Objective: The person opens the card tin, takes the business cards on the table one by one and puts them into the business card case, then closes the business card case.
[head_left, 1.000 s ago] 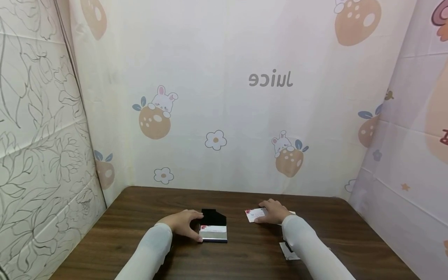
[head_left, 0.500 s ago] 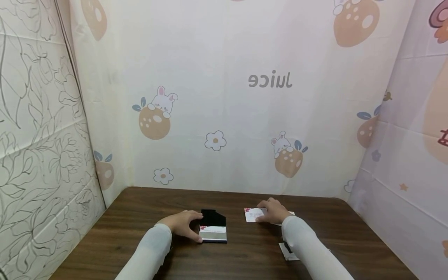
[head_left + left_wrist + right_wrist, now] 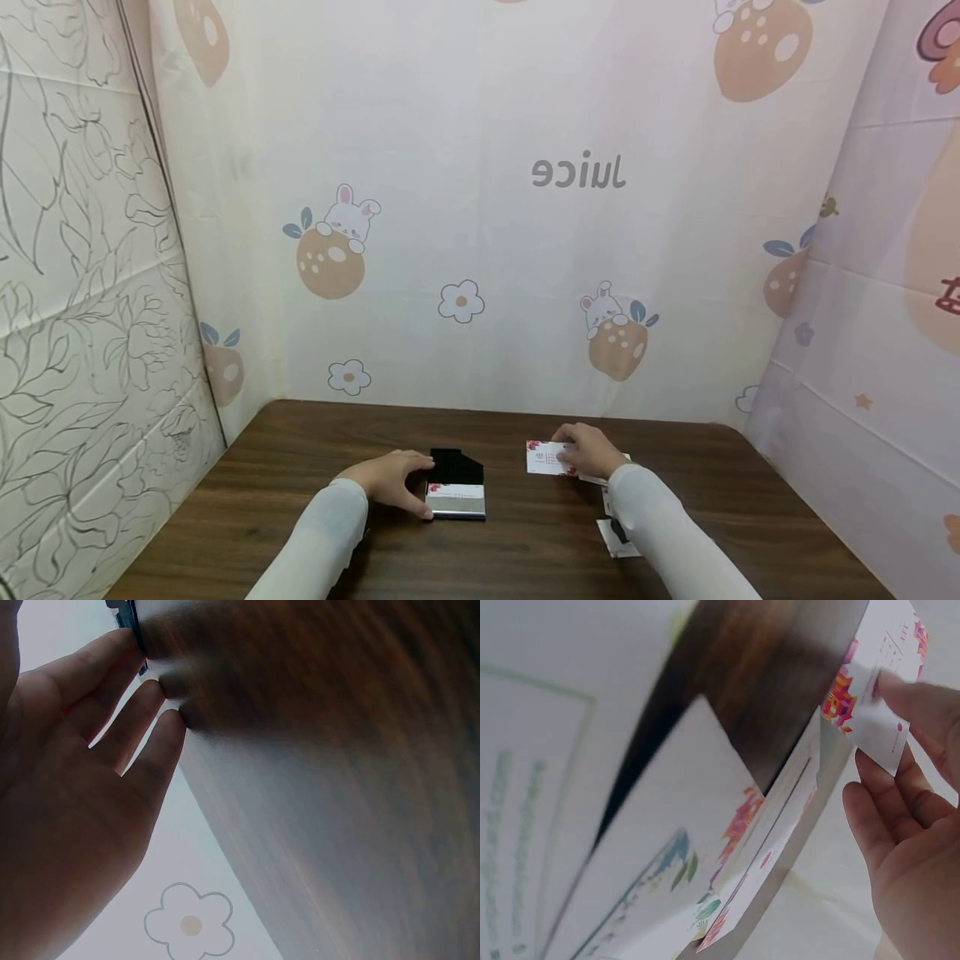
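A business card case [image 3: 456, 503] lies on the table with its black lid [image 3: 454, 467] folded back and a card showing inside. My left hand [image 3: 386, 482] holds it at the left side, thumb at the near corner and fingertips at the lid. In the left wrist view only a dark edge of the case [image 3: 135, 630] shows by the fingertips. My right hand [image 3: 591, 451] pinches a white business card [image 3: 549, 457] with red flowers in its corners. The right wrist view shows the thumb on the card's [image 3: 881, 701] printed face and fingers behind it.
More business cards [image 3: 667, 847] lie close under my right wrist, overlapping one another. Nearer me, a white card with a black part [image 3: 617, 539] is partly covered by the right sleeve. The brown wooden table [image 3: 510, 550] ends at a patterned curtain [image 3: 480, 208] behind.
My right hand has raised its card slightly, and more of the printed face shows. Another card has come into view by the right cuff. The left hand and case have stayed put.
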A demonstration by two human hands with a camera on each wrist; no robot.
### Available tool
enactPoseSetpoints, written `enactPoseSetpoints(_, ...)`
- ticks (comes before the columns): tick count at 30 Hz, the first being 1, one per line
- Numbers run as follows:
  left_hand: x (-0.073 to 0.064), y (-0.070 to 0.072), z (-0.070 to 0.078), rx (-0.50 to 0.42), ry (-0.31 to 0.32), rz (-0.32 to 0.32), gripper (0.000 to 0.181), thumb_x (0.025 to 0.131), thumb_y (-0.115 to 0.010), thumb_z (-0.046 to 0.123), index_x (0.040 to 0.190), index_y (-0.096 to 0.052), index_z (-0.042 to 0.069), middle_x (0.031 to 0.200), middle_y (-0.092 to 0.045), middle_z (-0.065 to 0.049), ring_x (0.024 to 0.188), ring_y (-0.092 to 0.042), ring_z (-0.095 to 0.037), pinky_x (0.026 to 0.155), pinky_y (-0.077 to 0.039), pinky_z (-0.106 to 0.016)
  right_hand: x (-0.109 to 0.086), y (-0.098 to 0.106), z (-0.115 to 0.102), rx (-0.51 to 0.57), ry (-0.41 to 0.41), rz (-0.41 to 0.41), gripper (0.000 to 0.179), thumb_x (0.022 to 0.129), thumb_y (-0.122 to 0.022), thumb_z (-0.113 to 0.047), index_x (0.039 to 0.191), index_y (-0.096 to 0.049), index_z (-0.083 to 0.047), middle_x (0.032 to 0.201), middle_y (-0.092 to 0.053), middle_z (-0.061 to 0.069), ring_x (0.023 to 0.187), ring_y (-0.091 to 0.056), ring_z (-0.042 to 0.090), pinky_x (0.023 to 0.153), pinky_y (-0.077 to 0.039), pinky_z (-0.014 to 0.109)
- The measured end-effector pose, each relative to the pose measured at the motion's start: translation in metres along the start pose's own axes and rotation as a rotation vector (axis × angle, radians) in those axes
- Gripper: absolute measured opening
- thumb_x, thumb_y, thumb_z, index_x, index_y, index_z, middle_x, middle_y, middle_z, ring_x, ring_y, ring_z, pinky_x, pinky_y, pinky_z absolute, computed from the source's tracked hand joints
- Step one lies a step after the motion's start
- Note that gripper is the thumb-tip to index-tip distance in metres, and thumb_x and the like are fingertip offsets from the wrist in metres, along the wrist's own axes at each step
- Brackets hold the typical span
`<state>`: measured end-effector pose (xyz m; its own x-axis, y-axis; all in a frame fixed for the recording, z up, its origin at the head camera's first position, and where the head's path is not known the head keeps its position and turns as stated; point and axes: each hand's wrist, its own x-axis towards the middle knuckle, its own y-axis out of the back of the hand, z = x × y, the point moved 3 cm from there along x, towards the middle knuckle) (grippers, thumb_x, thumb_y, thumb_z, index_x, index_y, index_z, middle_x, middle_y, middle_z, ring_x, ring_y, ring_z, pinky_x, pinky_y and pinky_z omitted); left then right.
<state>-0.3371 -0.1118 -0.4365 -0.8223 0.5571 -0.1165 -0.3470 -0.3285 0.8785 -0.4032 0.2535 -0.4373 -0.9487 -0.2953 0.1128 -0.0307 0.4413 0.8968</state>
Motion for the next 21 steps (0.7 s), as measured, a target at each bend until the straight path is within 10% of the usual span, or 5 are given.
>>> enactPoseSetpoints(21, -0.001, -0.002, 0.002, 0.003, 0.004, -0.005, 0.082, 0.077, -0.085, 0.044, 0.144, -0.054, 0.009, 0.149, -0.047, -0.01, 0.139, -0.039, -0.032, 0.108, -0.037, -0.055, -0.016, 0.01, -0.008, 0.115, 0.042, 0.043, 0.015, 0.097, -0.064, -0.005, 0.102, -0.072, -0.016, 0.098, -0.067, -0.002, 0.092, -0.059, 0.018, 0.086, -0.05, 0.048)
